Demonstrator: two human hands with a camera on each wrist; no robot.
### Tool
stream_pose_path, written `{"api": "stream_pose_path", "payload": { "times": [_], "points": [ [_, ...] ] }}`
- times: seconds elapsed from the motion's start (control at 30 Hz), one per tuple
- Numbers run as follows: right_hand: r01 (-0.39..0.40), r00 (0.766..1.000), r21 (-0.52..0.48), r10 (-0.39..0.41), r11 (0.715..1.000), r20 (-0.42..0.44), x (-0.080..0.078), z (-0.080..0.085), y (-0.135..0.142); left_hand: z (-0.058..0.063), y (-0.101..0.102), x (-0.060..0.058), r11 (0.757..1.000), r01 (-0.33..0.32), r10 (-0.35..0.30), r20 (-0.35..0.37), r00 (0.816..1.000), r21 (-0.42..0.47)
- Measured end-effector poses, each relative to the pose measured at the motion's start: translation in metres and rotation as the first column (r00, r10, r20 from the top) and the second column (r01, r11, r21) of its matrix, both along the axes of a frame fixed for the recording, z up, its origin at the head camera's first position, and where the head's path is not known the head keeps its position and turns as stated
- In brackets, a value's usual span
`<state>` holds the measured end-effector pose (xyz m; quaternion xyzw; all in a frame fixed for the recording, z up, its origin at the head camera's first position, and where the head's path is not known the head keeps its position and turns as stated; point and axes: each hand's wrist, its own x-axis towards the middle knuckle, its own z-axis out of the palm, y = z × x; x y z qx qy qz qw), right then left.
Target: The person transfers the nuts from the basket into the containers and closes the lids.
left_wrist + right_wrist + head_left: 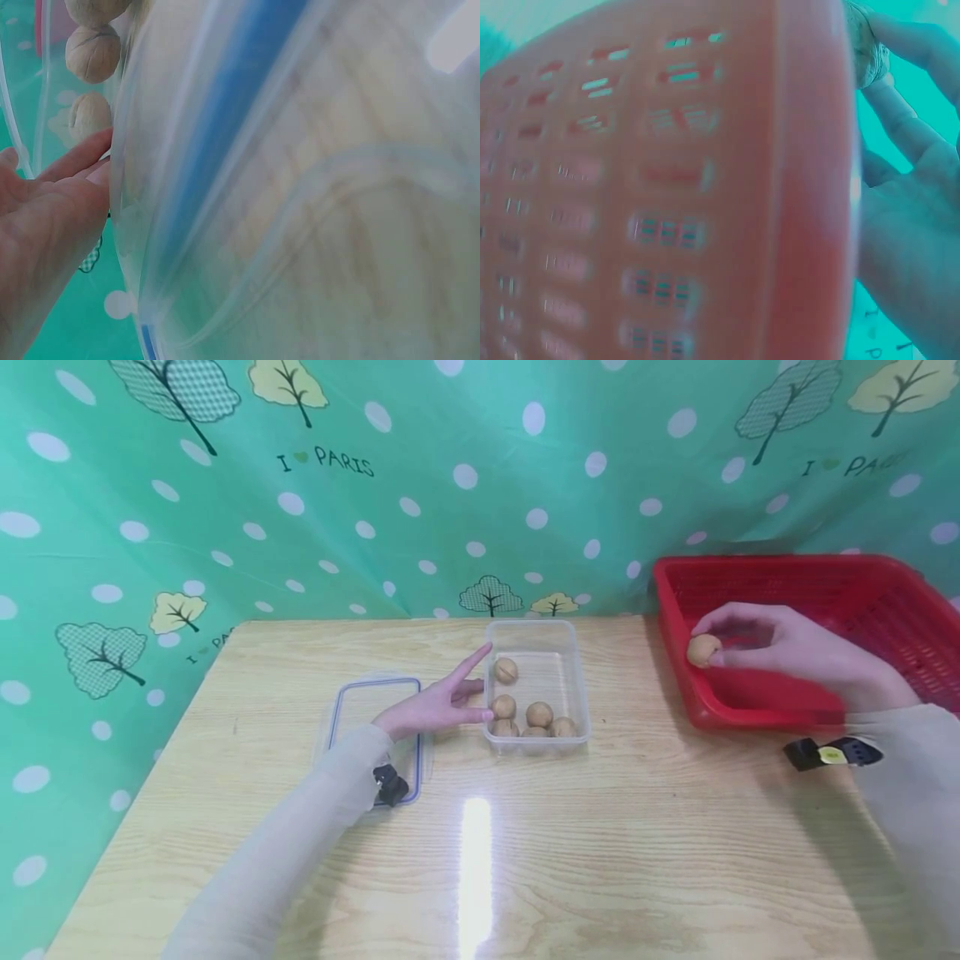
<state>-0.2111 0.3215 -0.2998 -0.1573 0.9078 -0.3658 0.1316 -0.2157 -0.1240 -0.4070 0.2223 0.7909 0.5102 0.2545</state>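
Note:
In the head view my right hand (pixel 795 652) pinches a walnut (pixel 703 651) between thumb and fingers, over the left rim of a red plastic basket (pixel 678 689). The right wrist view shows that walnut (pixel 866 46) partly behind the basket wall (pixel 742 187). My left hand (pixel 442 703) has its fingers spread against the left side of a clear plastic container (pixel 581 681). Several walnuts lie inside it, most along the near wall, with one walnut (pixel 506 671) farther back. Walnuts (pixel 92 54) also appear beside the left hand (pixel 56 217) in the left wrist view.
A clear lid with a blue seal (pixel 378 680) lies on the wooden table (pixel 600 852) beneath the left wrist. Green curtain cloth (pixel 420 468) with dots and trees hangs behind and at the left. The basket's floor is partly hidden by the right hand.

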Motion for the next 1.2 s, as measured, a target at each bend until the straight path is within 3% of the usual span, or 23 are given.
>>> {"api": "stream_pose_path", "payload": {
  "times": [0.23,0.57,0.8,1.2],
  "points": [
    [0.0,1.0,-0.042,0.001,0.999,0.01,-0.002,0.001,-0.018,-0.001,0.0,-0.001,1.0,0.001,-0.001,-0.003,1.0,-0.003],
    [-0.084,0.996,-0.132,0.085,0.988,0.005,-0.008,-0.005,-0.039,0.001,0.001,-0.001,1.0,0.002,-0.002,-0.003,1.0,0.002],
    [-0.124,0.992,-0.138,0.123,0.983,-0.016,-0.009,-0.008,-0.06,0.0,0.001,-0.002,1.0,-0.004,0.004,-0.002,1.0,0.008],
    [-0.27,0.962,-0.273,0.269,0.923,-0.04,-0.006,-0.028,-0.089,0.0,0.003,0.001,1.0,-0.005,0.005,-0.005,1.0,-0.007]
  ]
}}
